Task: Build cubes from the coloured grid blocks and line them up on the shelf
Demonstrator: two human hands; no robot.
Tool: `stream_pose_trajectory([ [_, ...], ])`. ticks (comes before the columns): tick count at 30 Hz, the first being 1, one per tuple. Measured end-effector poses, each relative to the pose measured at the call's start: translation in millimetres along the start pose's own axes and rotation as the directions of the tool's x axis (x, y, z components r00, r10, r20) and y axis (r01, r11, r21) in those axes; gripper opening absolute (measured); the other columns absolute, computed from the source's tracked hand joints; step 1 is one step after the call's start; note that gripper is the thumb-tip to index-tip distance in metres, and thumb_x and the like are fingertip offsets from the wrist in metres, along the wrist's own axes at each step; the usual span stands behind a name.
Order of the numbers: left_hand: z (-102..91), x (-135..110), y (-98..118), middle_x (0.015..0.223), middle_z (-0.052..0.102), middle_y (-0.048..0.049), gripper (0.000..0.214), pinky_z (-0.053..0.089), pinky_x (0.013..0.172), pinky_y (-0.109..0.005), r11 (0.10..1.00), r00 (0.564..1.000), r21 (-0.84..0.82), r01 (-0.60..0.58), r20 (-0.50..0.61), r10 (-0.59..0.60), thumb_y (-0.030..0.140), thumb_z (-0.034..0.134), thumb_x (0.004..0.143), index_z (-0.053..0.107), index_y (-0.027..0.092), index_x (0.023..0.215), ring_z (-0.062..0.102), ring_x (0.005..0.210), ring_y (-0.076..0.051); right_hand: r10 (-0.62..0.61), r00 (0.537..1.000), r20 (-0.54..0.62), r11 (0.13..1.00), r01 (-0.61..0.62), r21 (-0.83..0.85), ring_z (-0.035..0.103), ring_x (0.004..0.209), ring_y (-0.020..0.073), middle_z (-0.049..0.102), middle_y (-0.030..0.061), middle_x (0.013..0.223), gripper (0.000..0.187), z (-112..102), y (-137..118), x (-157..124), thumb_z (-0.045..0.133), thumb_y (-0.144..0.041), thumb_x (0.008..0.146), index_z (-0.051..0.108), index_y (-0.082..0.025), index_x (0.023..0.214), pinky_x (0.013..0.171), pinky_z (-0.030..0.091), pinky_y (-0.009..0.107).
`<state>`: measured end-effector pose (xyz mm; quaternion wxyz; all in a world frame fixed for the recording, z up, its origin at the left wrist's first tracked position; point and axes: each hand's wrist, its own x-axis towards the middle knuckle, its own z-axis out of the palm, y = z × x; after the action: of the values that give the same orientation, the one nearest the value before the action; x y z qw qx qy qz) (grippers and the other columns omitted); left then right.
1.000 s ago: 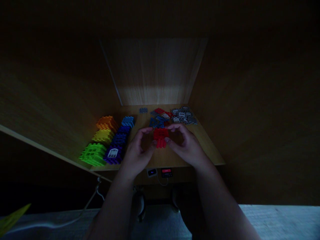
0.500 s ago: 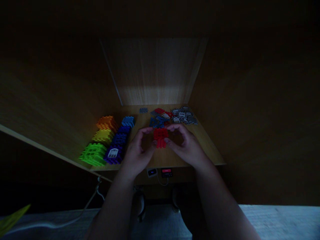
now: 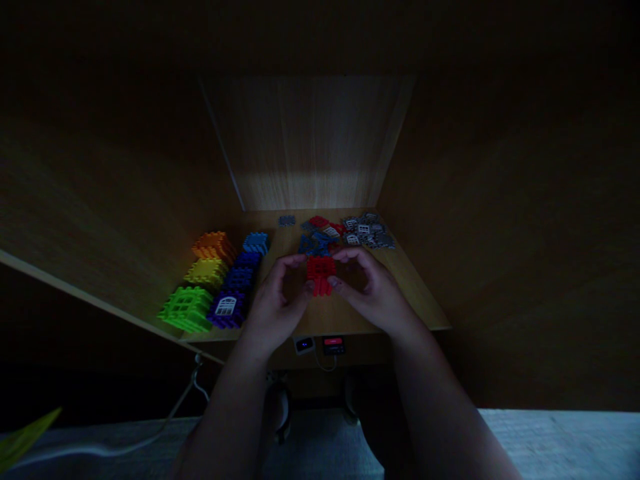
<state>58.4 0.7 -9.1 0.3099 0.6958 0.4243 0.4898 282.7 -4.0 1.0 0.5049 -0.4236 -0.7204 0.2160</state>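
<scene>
Between my two hands is a small stack of red interlocking building tiles (image 3: 321,268), its top tile showing a window grid. My left hand (image 3: 283,300) grips its left side with thumb and fingers. On the other side my right hand (image 3: 367,287) grips it the same way, thumb at the near right edge. Just beyond lies a loose heap of blue tiles (image 3: 314,245) with some red tiles (image 3: 319,221) among it. Whether the red stack rests on the board or is held above it, I cannot tell.
Sorted stacks stand on the left of the wooden shelf (image 3: 345,323): green tiles (image 3: 187,308), yellow tiles (image 3: 206,272), orange tiles (image 3: 214,245), purple tiles (image 3: 227,308) and light blue tiles (image 3: 256,242). Grey tiles (image 3: 367,230) are heaped at the back right. Wooden panels enclose the sides.
</scene>
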Motion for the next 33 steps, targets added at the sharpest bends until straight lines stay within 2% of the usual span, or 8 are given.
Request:
stream_pose_trajectory([
  [3,-1.0,-0.3,0.3,0.141,0.070,-0.0079,0.039,0.048,0.120,-0.044,1.000,1.000,0.009,0.001,-0.003,-0.001,0.038,0.072,0.101,0.063,0.028,0.138,0.064,0.137,-0.027,0.031,0.992,-0.126,0.998,-0.038,-0.052,0.070,0.121,0.0253,0.074,0.0067,0.127,0.020,-7.0,1.4,1.7,0.067,-0.039,0.104,0.065,-0.030,0.123,0.107,0.056,0.043],
  [7,-1.7,-0.4,0.3,0.143,0.069,-0.0073,0.037,0.046,0.122,-0.043,0.999,1.000,0.037,0.004,-0.013,-0.003,0.036,0.069,0.103,0.062,0.028,0.139,0.063,0.139,-0.027,0.042,0.956,-0.291,0.961,-0.119,-0.250,0.073,0.116,0.0290,0.076,0.0104,0.123,0.022,-18.3,12.7,4.6,0.059,-0.041,0.107,0.067,-0.026,0.120,0.105,0.058,0.050],
  [9,-1.2,-0.2,-0.8,0.142,0.069,-0.0072,0.036,0.046,0.121,-0.043,0.999,1.000,0.036,0.006,-0.026,-0.005,0.035,0.069,0.103,0.063,0.027,0.138,0.063,0.138,-0.026,0.006,0.968,-0.253,0.918,-0.105,-0.382,0.072,0.120,0.0327,0.077,0.0138,0.126,0.024,-19.2,20.5,5.1,0.057,-0.037,0.107,0.068,-0.023,0.123,0.109,0.057,0.055],
  [11,-0.4,0.1,-2.6,0.140,0.070,-0.0072,0.035,0.048,0.120,-0.042,1.000,0.999,0.024,0.011,-0.039,-0.010,0.035,0.069,0.103,0.063,0.027,0.136,0.064,0.136,-0.026,-0.031,0.989,-0.145,0.875,-0.043,-0.482,0.068,0.130,0.0359,0.074,0.0180,0.136,0.030,-15.2,27.5,4.7,0.055,-0.030,0.105,0.067,-0.019,0.130,0.115,0.054,0.059],
  [14,0.7,0.5,-4.9,0.138,0.070,-0.0070,0.035,0.051,0.116,-0.042,1.000,0.998,0.012,0.027,-0.055,-0.026,0.034,0.069,0.102,0.063,0.028,0.135,0.066,0.133,-0.026,-0.053,0.998,0.033,0.830,0.062,-0.554,0.055,0.150,0.0363,0.064,0.0208,0.155,0.044,-4.2,35.1,3.5,0.051,-0.020,0.103,0.062,-0.014,0.145,0.128,0.043,0.060],
  [16,0.9,0.6,-5.5,0.138,0.070,-0.0072,0.035,0.051,0.116,-0.042,0.999,0.998,0.022,0.026,-0.063,-0.024,0.033,0.069,0.101,0.064,0.028,0.135,0.066,0.133,-0.026,-0.032,0.995,0.094,0.813,0.081,-0.577,0.046,0.159,0.0348,0.058,0.0193,0.163,0.050,2.2,38.0,3.0,0.049,-0.019,0.103,0.058,-0.014,0.153,0.132,0.038,0.059],
  [25,-0.7,0.9,-9.1,0.141,0.069,-0.0068,0.040,0.049,0.119,-0.042,1.000,0.999,0.023,0.004,-0.044,-0.003,0.023,0.069,0.097,0.063,0.028,0.137,0.064,0.136,-0.026,0.093,0.990,0.109,0.769,-0.002,-0.639,0.049,0.156,0.0353,0.062,0.0192,0.159,0.054,5.1,35.8,4.5,0.047,-0.031,0.108,0.054,-0.014,0.159,0.131,0.039,0.058],
  [33,-1.4,0.8,-8.9,0.142,0.069,-0.0070,0.045,0.047,0.122,-0.044,0.999,0.999,0.032,0.000,-0.033,0.001,0.017,0.066,0.094,0.062,0.027,0.138,0.063,0.138,-0.026,0.119,0.987,0.111,0.757,-0.018,-0.653,0.061,0.140,0.0357,0.070,0.0204,0.145,0.046,3.7,29.2,4.6,0.050,-0.033,0.108,0.065,-0.014,0.146,0.123,0.047,0.056],
])
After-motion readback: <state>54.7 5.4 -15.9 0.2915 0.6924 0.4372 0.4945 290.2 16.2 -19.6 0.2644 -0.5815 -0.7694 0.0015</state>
